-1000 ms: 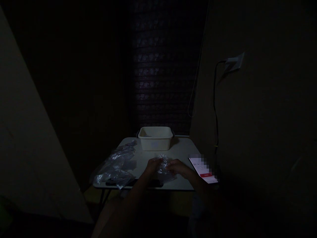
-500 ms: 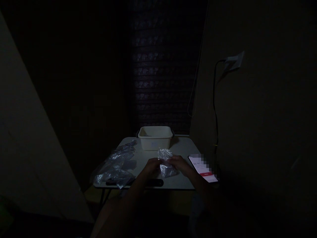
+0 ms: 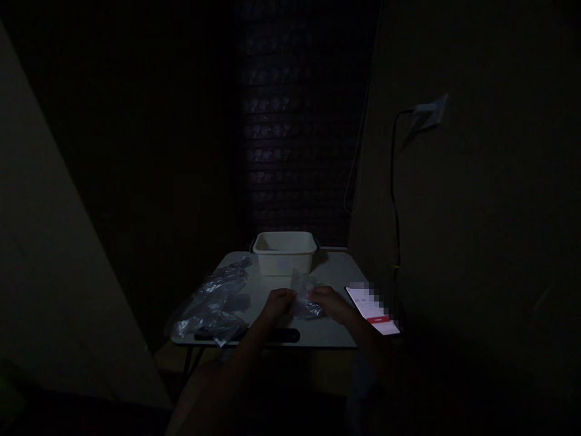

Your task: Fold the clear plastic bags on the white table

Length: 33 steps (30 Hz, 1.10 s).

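A crinkled clear plastic bag (image 3: pixel 305 304) is held up between my two hands, over the front half of the small white table (image 3: pixel 265 295). My left hand (image 3: pixel 280 303) is closed on its left edge. From the right, my right hand (image 3: pixel 327 300) pinches the same bag with thumb and fingers. What the bag contains, if anything, is too dim to tell. Behind it stands a white plastic tub (image 3: pixel 284 263) with dark handles. More clear plastic bags (image 3: pixel 218 303) lie in a loose pile at the table's left side.
A lit phone (image 3: pixel 372 312) lies at the table's right edge. A dark slot (image 3: pixel 285 335) runs along the front edge. At the right wall, a black cable (image 3: pixel 393 181) hangs from a socket (image 3: pixel 429 115). Dark blinds (image 3: pixel 290 151) are behind the table.
The upper part of the bag has shifted slightly and looks less bright and more see-through. My hands have barely moved, and both still hold it.
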Available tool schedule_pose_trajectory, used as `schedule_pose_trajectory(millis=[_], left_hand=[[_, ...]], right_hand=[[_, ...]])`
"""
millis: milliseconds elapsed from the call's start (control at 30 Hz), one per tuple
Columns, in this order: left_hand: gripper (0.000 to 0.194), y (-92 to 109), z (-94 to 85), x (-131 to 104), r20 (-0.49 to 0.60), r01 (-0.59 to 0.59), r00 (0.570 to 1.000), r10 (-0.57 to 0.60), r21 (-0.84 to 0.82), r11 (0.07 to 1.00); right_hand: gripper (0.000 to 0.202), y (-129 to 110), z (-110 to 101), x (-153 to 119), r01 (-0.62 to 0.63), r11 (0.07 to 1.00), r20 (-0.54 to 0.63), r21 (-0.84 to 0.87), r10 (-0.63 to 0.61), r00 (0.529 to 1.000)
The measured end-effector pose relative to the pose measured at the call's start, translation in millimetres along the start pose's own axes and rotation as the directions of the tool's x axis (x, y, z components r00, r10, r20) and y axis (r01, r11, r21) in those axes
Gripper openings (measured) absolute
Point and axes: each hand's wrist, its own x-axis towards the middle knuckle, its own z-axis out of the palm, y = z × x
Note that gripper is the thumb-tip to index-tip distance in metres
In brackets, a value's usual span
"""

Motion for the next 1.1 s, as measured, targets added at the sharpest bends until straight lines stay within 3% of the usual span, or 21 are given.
schedule_pose_trajectory(millis=[233, 400, 600, 767, 900, 1100], left_hand=[[0.015, 0, -0.2, 2, 0.05, -0.033, 0.998, 0.039, -0.109, 0.993], [0.015, 6, 1.9, 0, 0.065, -0.014, 0.998, 0.027, -0.189, 0.982], [0.013, 8, 0.5, -2, 0.012, -0.081, 0.996, 0.083, -0.08, 0.993], [0.015, 6, -2.1, 0, -0.039, -0.043, 0.998, 0.045, 0.033, 0.999], [0.018, 6, -0.8, 1, -0.045, -0.018, 0.999, 0.023, 0.103, 0.995], [0.02, 1, 1.9, 3, -0.043, -0.06, 0.996, 0.074, 0.27, 0.961]], right_hand=[[0.012, 2, 1, 1, -0.03, 0.988, -0.007, 0.149, 0.031, 0.999], [0.017, 3, -1, 3, -0.007, 0.972, 0.102, 0.233, -0.018, 0.995], [0.021, 4, -4, 6, -0.037, 0.963, 0.085, 0.268, 0.014, 0.996], [0.022, 7, -11, 7, -0.037, 0.907, 0.053, 0.419, 0.017, 0.998], [0.021, 8, -11, 7, -0.09, 0.934, 0.006, 0.345, 0.094, 0.996], [0.047, 11, -6, 7, -0.037, 0.994, -0.144, 0.103, 0.051, 0.988]])
